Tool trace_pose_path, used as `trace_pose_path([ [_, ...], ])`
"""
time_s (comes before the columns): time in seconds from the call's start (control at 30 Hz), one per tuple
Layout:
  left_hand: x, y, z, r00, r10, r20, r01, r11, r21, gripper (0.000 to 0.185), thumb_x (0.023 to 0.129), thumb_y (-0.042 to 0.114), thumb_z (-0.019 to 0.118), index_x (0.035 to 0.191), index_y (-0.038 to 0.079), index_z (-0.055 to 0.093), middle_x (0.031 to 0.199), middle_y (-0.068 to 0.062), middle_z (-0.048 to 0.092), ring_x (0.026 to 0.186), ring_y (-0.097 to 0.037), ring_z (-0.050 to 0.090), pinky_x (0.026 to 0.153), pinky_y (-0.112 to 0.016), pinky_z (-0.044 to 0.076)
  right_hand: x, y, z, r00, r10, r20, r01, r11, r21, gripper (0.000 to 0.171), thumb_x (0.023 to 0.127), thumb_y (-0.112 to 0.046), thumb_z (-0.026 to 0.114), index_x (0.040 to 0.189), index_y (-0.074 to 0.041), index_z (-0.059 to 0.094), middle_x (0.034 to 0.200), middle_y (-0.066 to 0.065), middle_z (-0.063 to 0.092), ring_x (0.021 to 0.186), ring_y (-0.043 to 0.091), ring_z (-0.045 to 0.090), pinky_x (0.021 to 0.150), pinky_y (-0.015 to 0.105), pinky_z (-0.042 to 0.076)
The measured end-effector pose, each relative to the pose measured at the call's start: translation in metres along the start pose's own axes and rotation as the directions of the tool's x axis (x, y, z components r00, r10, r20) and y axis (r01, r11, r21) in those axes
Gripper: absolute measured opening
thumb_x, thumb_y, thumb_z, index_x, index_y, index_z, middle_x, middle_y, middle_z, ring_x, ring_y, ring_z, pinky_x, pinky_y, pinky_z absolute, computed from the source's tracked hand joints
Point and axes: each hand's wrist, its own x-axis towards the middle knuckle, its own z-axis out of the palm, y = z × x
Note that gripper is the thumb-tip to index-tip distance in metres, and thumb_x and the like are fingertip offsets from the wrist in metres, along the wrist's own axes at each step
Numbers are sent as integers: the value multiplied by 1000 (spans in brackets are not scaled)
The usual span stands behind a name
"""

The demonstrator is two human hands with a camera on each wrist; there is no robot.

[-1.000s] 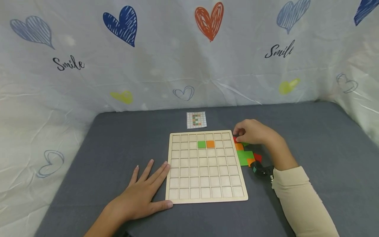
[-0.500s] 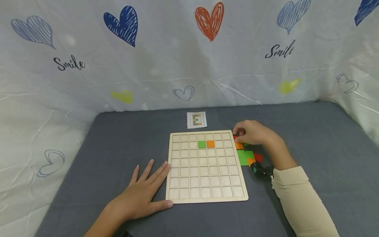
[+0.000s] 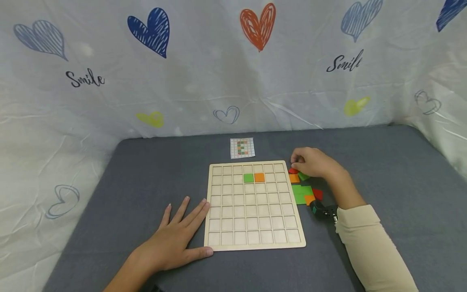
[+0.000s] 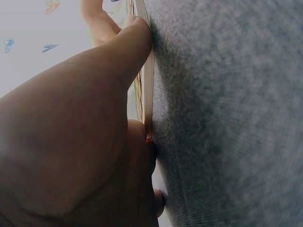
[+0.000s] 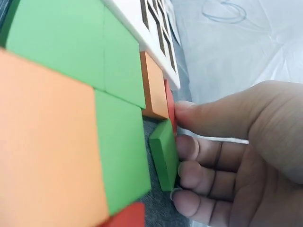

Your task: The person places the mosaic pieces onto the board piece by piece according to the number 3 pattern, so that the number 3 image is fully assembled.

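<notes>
Right grip [image 3: 310,163] curled, pinching a green tile [image 5: 163,153] off the pile right of centre; left grip [image 3: 175,237] flat, steadying the grid board [image 3: 219,243].

A grey cloth-covered table [image 3: 146,170] fills the lower half of the head view, its far corners rounded. Behind it and around both sides hangs a white, wrinkled sheet [image 3: 204,77] printed with blue, orange and yellow hearts and the word "Smile" in black script, once at the left and once at the right. The light is soft and even, with faint shadows.
</notes>
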Motion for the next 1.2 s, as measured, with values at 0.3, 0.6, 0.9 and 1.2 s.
trace_pose_path([
  [0.3,0,-1,2,1000,3,-4,-3,1000,11,91,77,73,40,146,27,1,150,13,-1,135,-23,-8,100,-60,-1,-5,7,-5,994,-76,81,67,992,109,23,78,3,57,99,-5,62,72,3,54,65,18,49,61,32,43],
  [0.6,1,-1,2,1000,1,-3,-1,1000,7,91,77,73,40,146,28,1,150,13,-1,135,-23,-8,100,-60,-2,-6,7,-6,999,35,24,-35,999,10,9,84,-20,62,81,-11,60,68,1,53,63,18,47,56,32,39],
  [0.9,1,-3,4,999,22,-36,-24,999,-35,90,78,70,44,147,27,5,150,11,4,135,-28,-5,99,-61,-1,-7,6,-8,992,129,1,-129,990,-51,21,90,-21,54,74,-8,58,67,3,49,59,19,44,54,31,34],
  [1.2,1,-1,3,999,17,-29,-18,1000,-25,91,77,72,42,146,27,3,150,11,3,135,-26,-5,99,-61,-1,-15,5,-17,994,67,85,-64,997,-46,11,86,-12,53,81,-8,61,72,2,52,64,18,45,57,31,36],
])
